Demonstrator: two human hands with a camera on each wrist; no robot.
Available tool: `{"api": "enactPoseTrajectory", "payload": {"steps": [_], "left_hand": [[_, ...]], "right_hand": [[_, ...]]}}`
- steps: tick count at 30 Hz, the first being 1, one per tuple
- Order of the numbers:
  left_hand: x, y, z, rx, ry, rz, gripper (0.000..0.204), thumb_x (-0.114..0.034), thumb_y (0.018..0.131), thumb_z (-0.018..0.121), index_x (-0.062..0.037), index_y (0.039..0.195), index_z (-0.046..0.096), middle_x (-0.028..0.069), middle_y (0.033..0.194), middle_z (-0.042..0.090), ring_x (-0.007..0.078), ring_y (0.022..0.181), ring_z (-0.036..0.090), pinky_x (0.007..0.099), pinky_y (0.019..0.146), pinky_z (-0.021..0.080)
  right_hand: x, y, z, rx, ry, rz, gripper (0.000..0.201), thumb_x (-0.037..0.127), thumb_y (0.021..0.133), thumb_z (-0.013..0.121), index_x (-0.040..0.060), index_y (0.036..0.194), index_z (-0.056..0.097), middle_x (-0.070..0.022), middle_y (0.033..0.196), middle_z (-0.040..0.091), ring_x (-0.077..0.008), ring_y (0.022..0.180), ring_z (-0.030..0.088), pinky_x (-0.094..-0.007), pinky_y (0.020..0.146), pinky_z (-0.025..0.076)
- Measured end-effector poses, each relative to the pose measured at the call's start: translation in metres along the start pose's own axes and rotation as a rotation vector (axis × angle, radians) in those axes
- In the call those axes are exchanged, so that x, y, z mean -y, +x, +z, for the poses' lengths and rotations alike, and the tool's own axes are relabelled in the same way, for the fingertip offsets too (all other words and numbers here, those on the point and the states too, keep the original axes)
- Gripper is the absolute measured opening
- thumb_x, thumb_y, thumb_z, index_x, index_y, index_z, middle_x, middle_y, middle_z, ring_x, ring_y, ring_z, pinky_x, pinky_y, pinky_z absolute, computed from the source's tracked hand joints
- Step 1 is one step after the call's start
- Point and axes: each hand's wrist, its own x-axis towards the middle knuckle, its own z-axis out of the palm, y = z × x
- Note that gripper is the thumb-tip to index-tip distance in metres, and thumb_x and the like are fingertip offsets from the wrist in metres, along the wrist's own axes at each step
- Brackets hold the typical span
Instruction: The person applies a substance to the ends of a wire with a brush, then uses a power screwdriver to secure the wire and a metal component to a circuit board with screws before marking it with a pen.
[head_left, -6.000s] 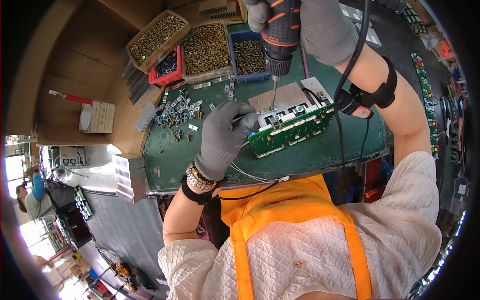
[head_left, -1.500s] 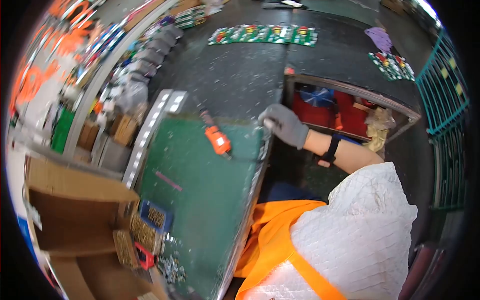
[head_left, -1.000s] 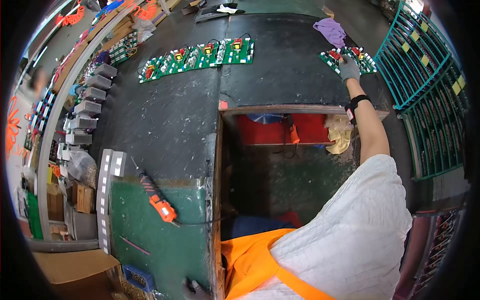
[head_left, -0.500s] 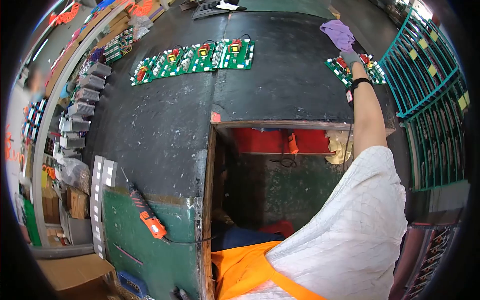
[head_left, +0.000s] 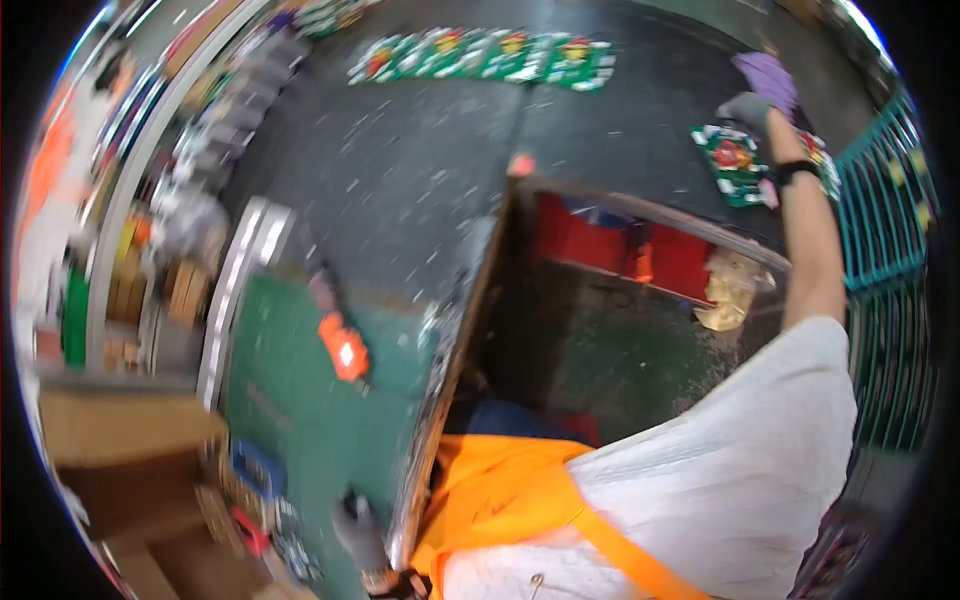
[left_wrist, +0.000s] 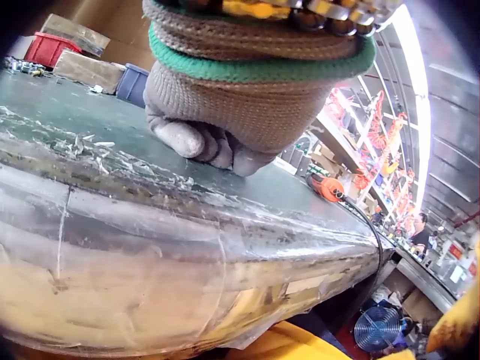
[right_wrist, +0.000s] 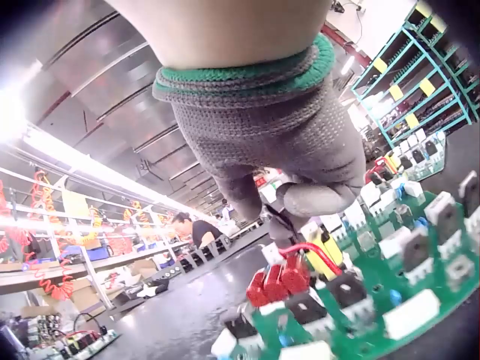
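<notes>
On the far right of the dark table, my gloved right hand [head_left: 750, 112] grips a green circuit board [head_left: 735, 165] by its upper part. The right wrist view shows the fingers of the right hand [right_wrist: 281, 214] bent round a black part of the board [right_wrist: 375, 300], beside red components and a yellow one. My gloved left hand [head_left: 360, 535] rests on the green mat [head_left: 330, 440] near the table edge. Up close in the left wrist view, the left hand [left_wrist: 210, 139] has loosely bent fingers touching the mat, holding nothing.
A second board [head_left: 822, 168] is just right of the gripped one, near a purple cloth [head_left: 768, 80] and a teal rack [head_left: 885, 190]. Several boards [head_left: 490, 58] line the far table. An orange power tool [head_left: 343, 348] lies on the mat; a cardboard box [head_left: 130, 430] stands left.
The view has turned, shifting the scene rightward. The gripped board now stands apart from its neighbour, turned from its earlier position. More of my left hand has come into view.
</notes>
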Motion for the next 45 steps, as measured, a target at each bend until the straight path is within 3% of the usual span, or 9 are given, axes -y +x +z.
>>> {"api": "enactPoseTrajectory", "payload": {"steps": [2,4,11,14,24,34,36,42,45], "left_hand": [[-0.02,-0.001,-0.008,0.114,0.107,-0.089,0.029,-0.014,0.085,0.067,0.0007,0.111,0.065,0.0162,0.096,0.067,0.0279,0.089,0.065,0.0366,0.079,0.052],[-0.021,-0.002,-0.009,0.078,0.137,0.111,0.025,-0.015,0.083,0.068,-0.0026,0.105,0.067,0.0166,0.091,0.067,0.0332,0.085,0.066,0.0393,0.075,0.053],[-0.029,-0.033,-0.024,-0.004,0.028,0.103,0.029,-0.014,0.08,0.07,-0.0064,0.108,0.064,0.0144,0.096,0.064,0.034,0.086,0.062,0.0419,0.074,0.051],[-0.01,-0.054,-0.034,-0.085,0.111,0.211,0.03,-0.011,0.078,0.07,-0.0075,0.108,0.065,0.0137,0.1,0.063,0.0371,0.094,0.058,0.0448,0.082,0.048],[0.074,-0.14,-0.087,-0.431,0.133,-0.048,0.031,-0.01,0.079,0.07,-0.0063,0.108,0.063,0.0137,0.104,0.062,0.0357,0.095,0.058,0.0436,0.081,0.048],[0.108,-0.057,-0.14,-0.526,0.147,0.096,0.037,-0.007,0.081,0.067,-0.0075,0.117,0.06,0.0156,0.105,0.063,0.0376,0.095,0.059,0.0453,0.082,0.047],[0.128,0.002,-0.154,-0.523,0.22,0.15,0.034,-0.009,0.083,0.064,-0.0079,0.117,0.061,0.0165,0.104,0.064,0.0366,0.096,0.06,0.0459,0.082,0.048],[0.168,0.161,-0.167,-0.076,0.392,-0.059,0.022,-0.019,0.089,0.058,-0.0092,0.103,0.071,0.0181,0.102,0.069,0.0327,0.098,0.066,0.0409,0.086,0.052],[0.176,0.196,-0.148,0.013,0.482,-0.073,0.023,-0.021,0.084,0.065,-0.0129,0.103,0.074,0.0137,0.107,0.07,0.0319,0.102,0.065,0.0411,0.091,0.051]], "right_hand": [[-0.01,0.051,0.009,0.038,-0.113,-0.676,0.017,0.02,0.081,0.066,0.0053,0.075,0.069,-0.0004,0.064,0.056,-0.0114,0.06,0.052,-0.0313,0.053,0.041],[0.081,-0.037,0.038,0.132,0.057,-0.476,0.02,0.017,0.084,0.063,0.0005,0.095,0.065,-0.0005,0.076,0.058,-0.0116,0.067,0.054,-0.031,0.061,0.044],[0.29,-0.284,0.175,0.383,-0.098,-1.047,0.026,0.008,0.086,0.058,0.0009,0.111,0.06,-0.0083,0.097,0.064,-0.0142,0.092,0.06,-0.0315,0.083,0.049],[0.351,-0.372,0.231,0.43,-0.299,-1.607,0.018,0.007,0.085,0.062,0.0049,0.103,0.063,-0.0111,0.093,0.064,-0.0239,0.087,0.064,-0.0365,0.08,0.051],[0.39,-0.541,0.479,0.612,-0.75,-2.694,0.014,0.011,0.078,0.061,0.0128,0.092,0.065,-0.0051,0.092,0.063,-0.0254,0.094,0.061,-0.0384,0.078,0.049],[0.394,-0.556,0.482,0.642,-0.7,-2.599,0.027,0.016,0.081,0.065,0.0143,0.108,0.062,-0.0067,0.113,0.058,-0.0266,0.104,0.059,-0.0392,0.086,0.049],[0.4,-0.545,0.463,0.764,-0.295,-2.272,0.037,0.016,0.083,0.067,0.0131,0.119,0.059,-0.0108,0.125,0.056,-0.0307,0.113,0.057,-0.0399,0.095,0.047],[0.405,-0.406,0.438,-0.158,-0.655,-1.472,0.071,0.025,0.078,0.075,0.0078,0.14,0.044,-0.0201,0.138,0.045,-0.0399,0.124,0.049,-0.0426,0.104,0.043],[0.382,-0.344,0.427,0.356,-0.302,-0.964,0.091,0.03,0.073,0.078,0.0053,0.148,0.033,-0.0217,0.144,0.039,-0.0409,0.127,0.047,-0.0426,0.107,0.04]]}}
